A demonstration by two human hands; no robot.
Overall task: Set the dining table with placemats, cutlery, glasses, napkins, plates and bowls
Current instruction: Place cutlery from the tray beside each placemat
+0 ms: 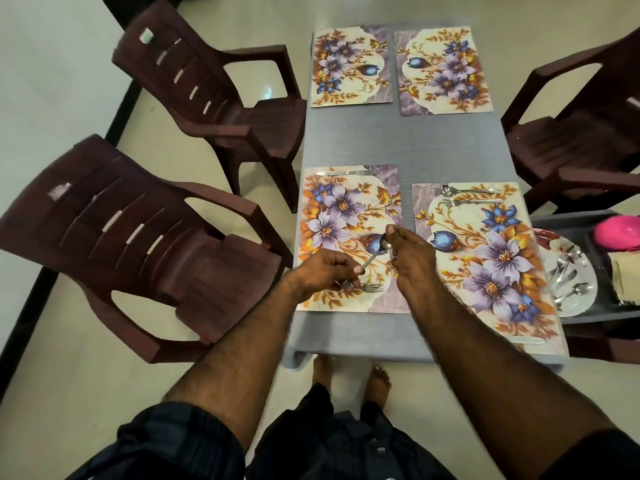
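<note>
Over the near-left placemat [348, 237] at frame centre, the left hand [325, 270] grips a fork [369, 288] and a spoon [379, 250], whose bowl the right hand [412, 256] pinches.

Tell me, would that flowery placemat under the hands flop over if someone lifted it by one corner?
Probably it would bend only a little. The placemat lies dead flat with crisp, straight edges, which suggests a stiff sheet rather than cloth. Its glossy print hints at a slick surface, so it may slide easily on the grey table if pushed. It looks thin, so likely light.
</note>
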